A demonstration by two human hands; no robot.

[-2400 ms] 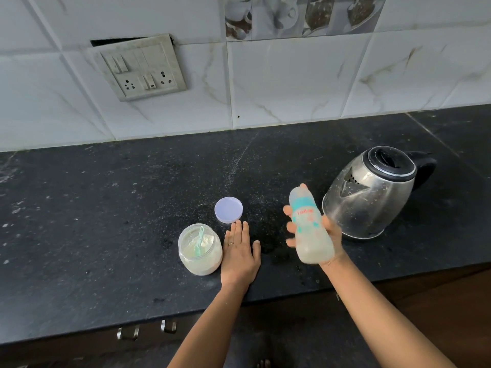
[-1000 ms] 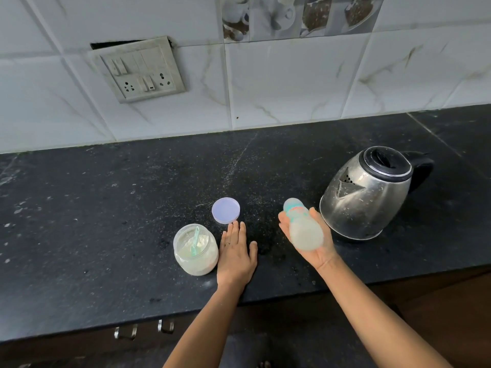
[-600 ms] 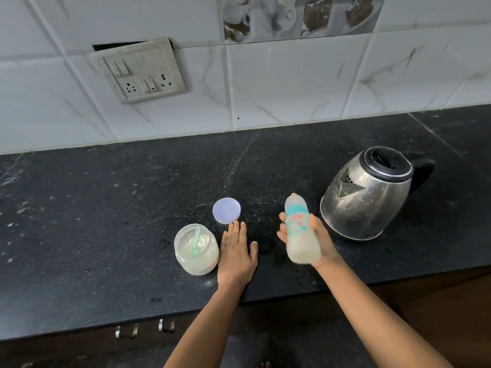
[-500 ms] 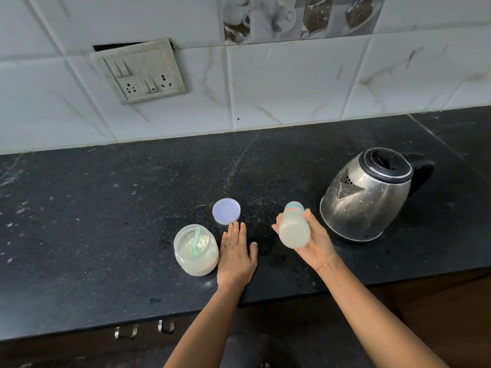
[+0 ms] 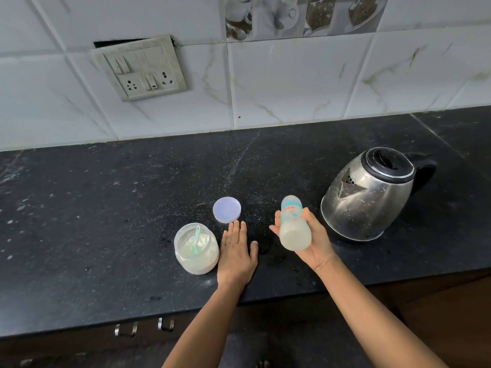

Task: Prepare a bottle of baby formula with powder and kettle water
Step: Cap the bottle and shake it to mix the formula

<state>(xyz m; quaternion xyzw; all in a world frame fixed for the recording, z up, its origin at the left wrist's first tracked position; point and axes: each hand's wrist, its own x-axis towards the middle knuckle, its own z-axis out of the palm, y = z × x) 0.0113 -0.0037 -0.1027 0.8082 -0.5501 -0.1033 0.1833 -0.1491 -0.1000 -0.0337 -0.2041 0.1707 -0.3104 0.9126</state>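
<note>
Left hand point(image 5: 236, 257): one thin ring point(image 5: 228, 243) worn on a finger. Left forearm point(image 5: 204, 325) and right forearm point(image 5: 372, 314): bare.

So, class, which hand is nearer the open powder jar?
Left. The left hand lies flat on the counter just right of the powder jar; the right hand holds the bottle farther right, toward the kettle.

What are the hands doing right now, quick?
Left hand: open, lying flat on the counter, holding nothing.
Right hand: closed round the baby bottle, holding it up off the counter.
</note>
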